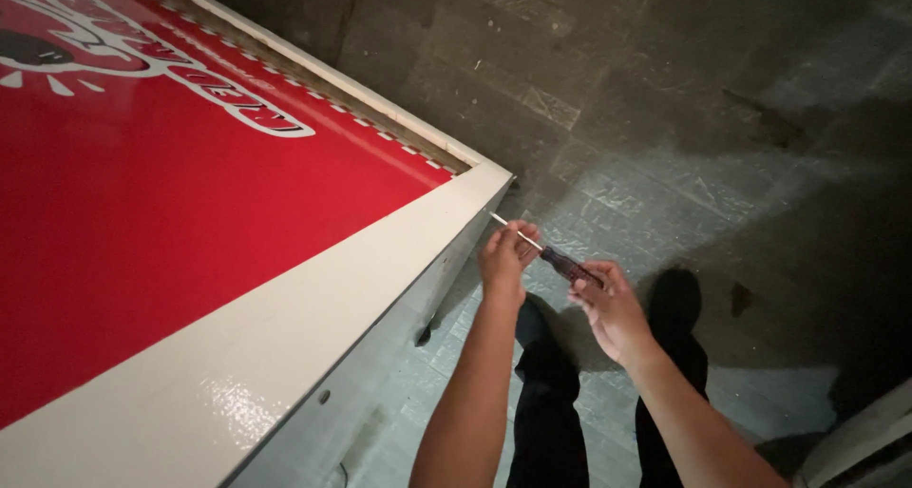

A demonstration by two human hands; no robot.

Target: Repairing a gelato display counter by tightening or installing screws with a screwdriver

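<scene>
**Two hands on one screwdriver at the sign's corner**

One screwdriver [556, 256] lies across both your hands, slanting from lower right up to upper left. Its thin metal shaft points at the side of the white frame [285, 326], just below the frame's corner, and the tip sits at or right against that side face; you cannot tell from here whether it actually touches. Your right hand [613, 307] has its grip closed around the dark handle, fingers wrapped over it. Your left hand [503, 260] pinches the shaft between fingertips and thumb, close to the frame.

The frame borders a big red sign panel [171, 193] with white line graphics near its top left. A small round hole [324, 396] shows in the frame's side, lower down, and a dark fitting [424, 335] sticks out under the edge nearer your left forearm.

Below your arms your legs in dark trousers [551, 402] stand on a floor [665, 117] of dull grey tiles, partly in shadow.
</scene>
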